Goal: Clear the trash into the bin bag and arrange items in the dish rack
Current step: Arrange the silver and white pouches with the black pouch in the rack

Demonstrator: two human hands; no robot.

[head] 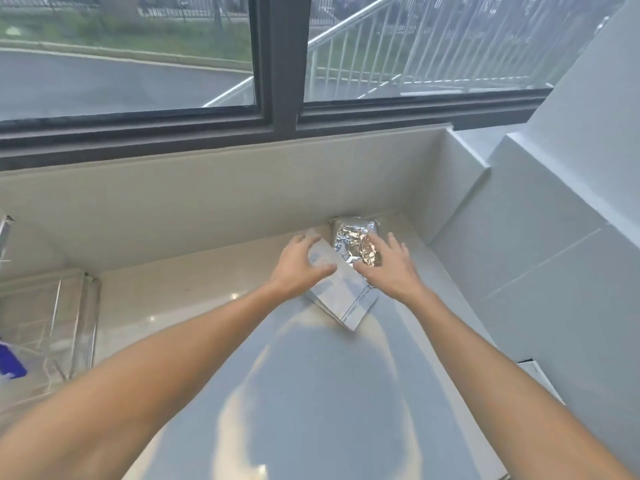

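We note a wire dish rack [52, 327] at the far left edge, well apart from the foil packet [356, 245]; the rack is cut off by the frame, and only a blue object [10, 362] shows by it, too blurred to identify. The foil packet sits on the pale surface [294, 393] in the back corner under the window [277, 64]. A flat silver pouch [341, 296] lies touching the packet, on its near side. Left hand [298, 263]: grip spread open, fingers resting on the pouch's top end, nothing clasped. Right hand [388, 265]: grip open, fingers laid against the foil packet's right side, not closed round it. We cannot tell whether the pouch is lifted. Motion blur softens the foreground.
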